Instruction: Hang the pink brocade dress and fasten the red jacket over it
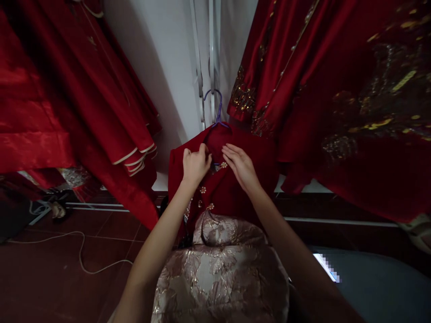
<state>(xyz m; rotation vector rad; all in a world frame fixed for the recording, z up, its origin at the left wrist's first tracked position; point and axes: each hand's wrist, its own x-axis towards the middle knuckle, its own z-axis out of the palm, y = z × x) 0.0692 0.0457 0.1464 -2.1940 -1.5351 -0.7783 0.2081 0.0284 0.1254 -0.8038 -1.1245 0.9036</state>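
A dark red jacket point(249, 148) with flower-shaped jewelled buttons point(202, 190) hangs in front of me on a purple hanger point(219, 105). At the left side of its neckline, my left hand point(195, 165) is closed, its fingers curled on the jacket's edge. My right hand point(241, 167) lies against the opposite side of the neckline near the top button point(223, 165), fingers stretched out and close together. The hanger's lower bar shows in the neck opening between both hands.
Red garments point(101, 89) hang on the left, and sequinned red garments point(370, 89) on the right. A white metal rack point(212, 49) stands against the wall. A pale cable point(82, 251) crosses the tiled floor. A lit screen point(326, 268) lies on a grey surface at lower right.
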